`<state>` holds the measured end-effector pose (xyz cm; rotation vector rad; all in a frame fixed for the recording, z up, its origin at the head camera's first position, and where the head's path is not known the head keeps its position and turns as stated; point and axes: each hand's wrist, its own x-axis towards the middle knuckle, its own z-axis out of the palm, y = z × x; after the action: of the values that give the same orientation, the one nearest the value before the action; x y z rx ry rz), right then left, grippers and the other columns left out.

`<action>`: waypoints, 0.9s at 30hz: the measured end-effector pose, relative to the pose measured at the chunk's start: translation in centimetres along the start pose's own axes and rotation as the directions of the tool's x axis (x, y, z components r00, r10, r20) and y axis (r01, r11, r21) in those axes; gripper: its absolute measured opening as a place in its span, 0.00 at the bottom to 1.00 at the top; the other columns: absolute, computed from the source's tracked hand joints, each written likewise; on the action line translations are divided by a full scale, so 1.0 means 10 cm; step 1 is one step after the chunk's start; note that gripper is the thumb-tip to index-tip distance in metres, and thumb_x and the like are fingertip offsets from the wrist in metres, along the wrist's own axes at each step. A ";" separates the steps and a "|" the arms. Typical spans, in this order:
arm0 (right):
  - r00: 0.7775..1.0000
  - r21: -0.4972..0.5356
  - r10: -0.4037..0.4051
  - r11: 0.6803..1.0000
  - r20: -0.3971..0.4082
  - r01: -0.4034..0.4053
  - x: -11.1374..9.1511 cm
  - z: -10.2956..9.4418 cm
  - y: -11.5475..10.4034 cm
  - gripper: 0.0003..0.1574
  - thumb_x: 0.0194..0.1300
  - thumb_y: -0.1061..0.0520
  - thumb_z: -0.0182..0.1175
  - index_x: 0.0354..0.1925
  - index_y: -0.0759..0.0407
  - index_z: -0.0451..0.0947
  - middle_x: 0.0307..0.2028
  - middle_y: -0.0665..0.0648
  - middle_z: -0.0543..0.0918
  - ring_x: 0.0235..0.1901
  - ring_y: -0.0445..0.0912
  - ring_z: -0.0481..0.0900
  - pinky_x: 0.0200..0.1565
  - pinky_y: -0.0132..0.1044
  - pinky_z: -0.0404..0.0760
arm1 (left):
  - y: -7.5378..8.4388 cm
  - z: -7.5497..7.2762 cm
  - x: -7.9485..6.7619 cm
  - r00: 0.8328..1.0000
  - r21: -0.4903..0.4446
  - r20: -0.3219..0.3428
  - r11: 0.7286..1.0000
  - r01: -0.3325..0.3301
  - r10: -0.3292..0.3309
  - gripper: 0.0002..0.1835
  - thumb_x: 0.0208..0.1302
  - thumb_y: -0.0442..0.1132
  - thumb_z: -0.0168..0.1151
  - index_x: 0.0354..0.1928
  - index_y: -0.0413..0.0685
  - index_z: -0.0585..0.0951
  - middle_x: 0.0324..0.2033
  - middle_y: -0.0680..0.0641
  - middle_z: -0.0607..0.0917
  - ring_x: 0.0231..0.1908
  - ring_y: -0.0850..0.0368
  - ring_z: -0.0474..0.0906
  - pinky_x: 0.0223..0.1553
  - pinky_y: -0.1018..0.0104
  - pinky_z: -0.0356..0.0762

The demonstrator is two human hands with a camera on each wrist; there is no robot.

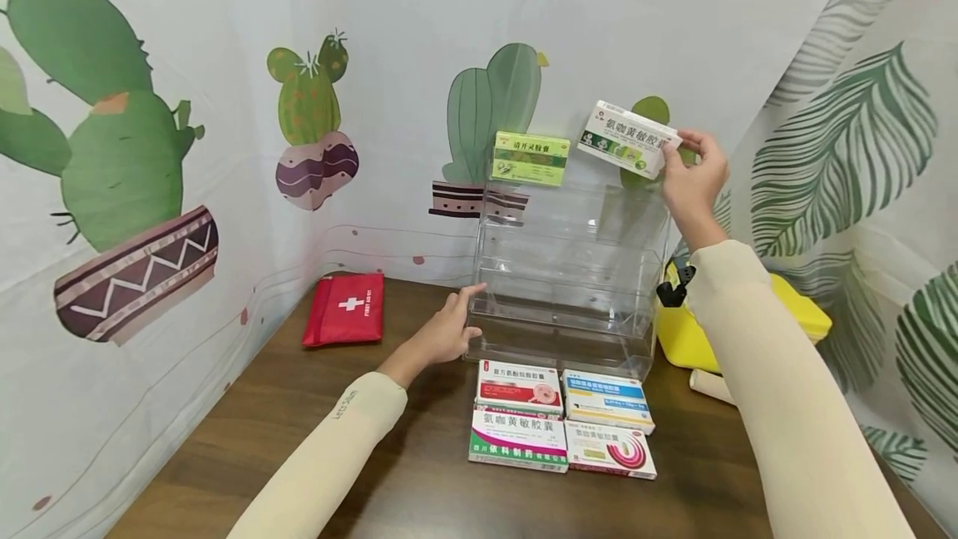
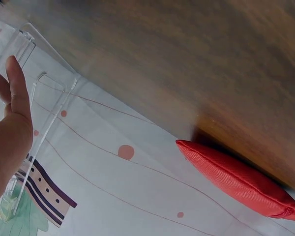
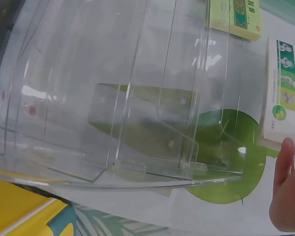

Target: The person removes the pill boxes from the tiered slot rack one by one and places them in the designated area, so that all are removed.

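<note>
A white medicine box (image 1: 629,140) with a green band is pinched at its right end by my right hand (image 1: 696,177), tilted above the top of a clear tiered display rack (image 1: 569,273). The right wrist view shows the same white box (image 3: 284,93) at its right edge, apart from the rack. On the rack's top tier, at the left, stands a green-yellow medicine box (image 1: 530,159). My left hand (image 1: 445,329) is at the rack's lower left side, index finger extended; the left wrist view shows the left hand (image 2: 14,108) beside the clear side panel.
Several medicine boxes lie flat before the rack, among them a red-and-white box (image 1: 519,385) and a blue-and-white box (image 1: 608,398). Left on the brown table (image 1: 419,472) lies a red first aid pouch (image 1: 344,309). A yellow case (image 1: 801,306) stands right of the rack.
</note>
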<state>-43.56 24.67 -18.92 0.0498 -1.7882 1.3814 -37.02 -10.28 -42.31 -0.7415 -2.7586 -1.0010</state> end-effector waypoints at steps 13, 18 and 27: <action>0.996 -0.030 -0.087 0.996 0.000 0.087 -0.20 -0.15 0.00 0.15 0.68 0.57 0.63 0.53 0.53 0.81 0.43 0.47 0.81 0.31 0.37 0.76 0.37 0.27 0.75 | 0.03 0.00 -0.02 1.000 -0.021 0.014 1.000 0.019 -0.019 0.45 0.70 0.36 0.61 0.77 0.66 0.43 0.54 0.36 0.67 0.19 0.59 0.72 0.27 0.65 0.74; 0.993 0.004 -0.116 0.993 0.026 0.116 -0.31 -0.17 -0.02 0.18 0.68 0.57 0.63 0.55 0.57 0.80 0.44 0.48 0.80 0.35 0.38 0.79 0.36 0.25 0.76 | 0.00 0.01 -0.02 1.000 -0.010 0.004 1.000 0.013 -0.013 0.44 0.70 0.37 0.61 0.77 0.64 0.44 0.53 0.36 0.68 0.19 0.59 0.72 0.29 0.64 0.74; 0.989 0.043 -0.135 0.990 0.059 0.133 -0.55 -0.30 -0.08 0.19 0.70 0.56 0.62 0.57 0.60 0.78 0.44 0.49 0.79 0.32 0.41 0.80 0.20 0.24 0.75 | 0.00 0.02 -0.01 1.000 -0.017 0.001 1.000 -0.001 0.001 0.44 0.70 0.36 0.61 0.77 0.63 0.44 0.54 0.34 0.68 0.20 0.58 0.72 0.27 0.64 0.74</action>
<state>-37.90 24.29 -21.70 0.2322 -1.7749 1.3306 -36.94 -10.19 -42.48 -0.7454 -2.7536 -1.0260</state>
